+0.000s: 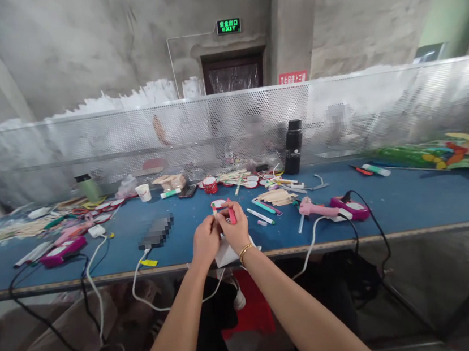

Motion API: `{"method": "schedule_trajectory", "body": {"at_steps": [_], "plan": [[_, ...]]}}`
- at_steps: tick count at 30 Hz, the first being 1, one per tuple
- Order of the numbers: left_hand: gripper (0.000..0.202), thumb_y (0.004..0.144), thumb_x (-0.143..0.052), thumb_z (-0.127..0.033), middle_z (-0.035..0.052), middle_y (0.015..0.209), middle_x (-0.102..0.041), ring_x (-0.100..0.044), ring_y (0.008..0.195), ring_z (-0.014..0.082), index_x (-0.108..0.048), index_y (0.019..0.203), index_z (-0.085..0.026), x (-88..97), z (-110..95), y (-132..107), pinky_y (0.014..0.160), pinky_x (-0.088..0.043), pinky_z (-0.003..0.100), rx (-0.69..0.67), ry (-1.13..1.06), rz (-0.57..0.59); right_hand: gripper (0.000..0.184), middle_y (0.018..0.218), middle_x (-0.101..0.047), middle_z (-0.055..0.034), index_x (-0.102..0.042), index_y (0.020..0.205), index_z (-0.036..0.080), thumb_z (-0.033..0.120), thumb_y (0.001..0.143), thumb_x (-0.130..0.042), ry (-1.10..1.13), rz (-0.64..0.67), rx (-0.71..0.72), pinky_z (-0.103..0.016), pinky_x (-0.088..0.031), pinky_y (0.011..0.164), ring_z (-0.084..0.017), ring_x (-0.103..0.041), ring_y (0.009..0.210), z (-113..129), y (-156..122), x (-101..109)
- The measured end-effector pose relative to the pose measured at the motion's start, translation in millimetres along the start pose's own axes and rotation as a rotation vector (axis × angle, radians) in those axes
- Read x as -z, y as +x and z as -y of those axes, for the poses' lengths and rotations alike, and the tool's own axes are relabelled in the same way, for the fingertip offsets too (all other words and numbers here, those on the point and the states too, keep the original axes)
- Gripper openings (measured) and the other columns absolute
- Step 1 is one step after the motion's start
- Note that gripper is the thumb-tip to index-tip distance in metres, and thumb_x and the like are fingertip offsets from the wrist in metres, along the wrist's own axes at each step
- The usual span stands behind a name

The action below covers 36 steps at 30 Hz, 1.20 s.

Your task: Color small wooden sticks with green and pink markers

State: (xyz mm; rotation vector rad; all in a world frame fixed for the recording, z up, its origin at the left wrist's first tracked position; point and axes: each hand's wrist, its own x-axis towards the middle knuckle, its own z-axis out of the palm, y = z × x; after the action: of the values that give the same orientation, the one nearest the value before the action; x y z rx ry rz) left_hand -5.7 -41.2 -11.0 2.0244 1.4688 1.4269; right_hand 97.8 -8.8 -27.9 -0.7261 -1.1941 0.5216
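Observation:
Both my hands meet over the near edge of the blue table (413,205). My right hand (236,230) is closed around a red marker (232,214) that sticks up between its fingers. My left hand (205,240) is closed in a pinch on a small white piece (215,210) right beside the marker's tip. A gold bracelet (245,250) sits on my right wrist. Under the hands lies a white sheet (226,254). Just beyond them lies a round white disc with a red rim (218,203).
A pink glue gun (316,209) with its cord lies to the right, a magenta one (62,251) to the left. A phone (156,233) lies left of my hands. Markers, wooden sticks (277,196), tape rolls, a black bottle (293,146) and a perforated metal screen (228,125) stand behind.

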Motion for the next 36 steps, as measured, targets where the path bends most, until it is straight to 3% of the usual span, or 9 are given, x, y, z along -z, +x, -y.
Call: {"method": "schedule_trajectory", "body": {"at_steps": [23,28,32,36], "plan": [[0.027,0.095,-0.049,-0.034,-0.0008,0.065,-0.061,-0.054,0.061,0.0157,-0.052,0.071,-0.022,-0.6,3.4,0.8,0.061,-0.037,0.027,0.002,-0.072,0.02,0.023,0.077,-0.067,0.0039,-0.061,0.1,0.024,0.024,0.078,-0.066,0.047,0.0,-0.036,-0.034,-0.054,0.084,-0.017,-0.065,0.075,-0.1,-0.6,-0.8],[0.027,0.095,-0.05,-0.033,-0.0014,0.061,-0.06,-0.054,0.058,0.0151,-0.056,0.071,-0.021,0.5,1.1,0.3,0.059,-0.038,0.026,0.01,-0.118,0.038,0.023,0.077,-0.066,0.0031,-0.061,0.103,0.022,0.039,0.088,-0.06,0.205,-0.101,-0.141,-0.03,-0.053,0.075,-0.014,-0.063,0.071,5.5,-0.4,0.1],[0.021,0.092,-0.051,-0.029,-0.0016,0.061,-0.062,-0.055,0.055,0.0146,-0.059,0.074,-0.021,2.8,-2.7,-0.5,0.059,-0.04,0.026,0.041,-0.195,0.028,0.042,0.069,-0.061,0.0018,-0.068,0.101,0.019,0.056,0.095,-0.048,0.288,-0.214,-0.225,-0.027,-0.048,0.065,-0.013,-0.056,0.064,12.8,-0.6,3.6],[0.024,0.091,-0.053,-0.034,-0.001,0.062,-0.063,-0.053,0.052,0.0139,-0.061,0.073,-0.02,4.3,-3.8,-1.1,0.056,-0.039,0.026,0.055,-0.256,0.009,0.038,0.079,-0.068,-0.0029,-0.072,0.098,0.017,0.05,0.091,-0.056,0.324,-0.21,-0.189,-0.028,-0.047,0.064,-0.013,-0.056,0.066,17.6,-4.7,4.7]]}}
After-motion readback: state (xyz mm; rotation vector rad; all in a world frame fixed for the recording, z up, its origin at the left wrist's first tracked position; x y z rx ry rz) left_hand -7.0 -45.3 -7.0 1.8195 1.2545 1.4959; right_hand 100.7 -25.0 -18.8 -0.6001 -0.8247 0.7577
